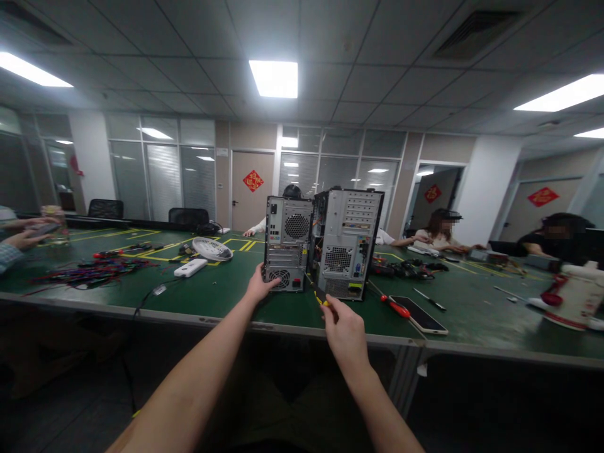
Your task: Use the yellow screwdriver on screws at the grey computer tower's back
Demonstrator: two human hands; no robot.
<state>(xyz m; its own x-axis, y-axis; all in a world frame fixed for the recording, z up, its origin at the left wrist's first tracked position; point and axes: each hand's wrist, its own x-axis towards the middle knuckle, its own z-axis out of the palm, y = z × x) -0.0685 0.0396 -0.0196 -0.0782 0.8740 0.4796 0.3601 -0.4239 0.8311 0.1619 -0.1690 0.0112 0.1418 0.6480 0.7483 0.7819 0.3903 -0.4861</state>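
Left hand is pressed against the lower corner of the left computer tower on the counter; its finger state cannot be told. Right hand fingers pinch a yellow-handled screwdriver.

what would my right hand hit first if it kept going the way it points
Likely the right computer case, low on its rear panel, screwdriver tip first; depth unclear.

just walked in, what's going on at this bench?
One person is working on two PC cases standing on the green table, rear panels facing them. Their left hand rests on the lower rear corner of the left tower. Their right hand pinches a yellow-handled screwdriver, its tip at the gap beside the right tower. A red-handled screwdriver and a phone lie to the right. Other people sit around the table.
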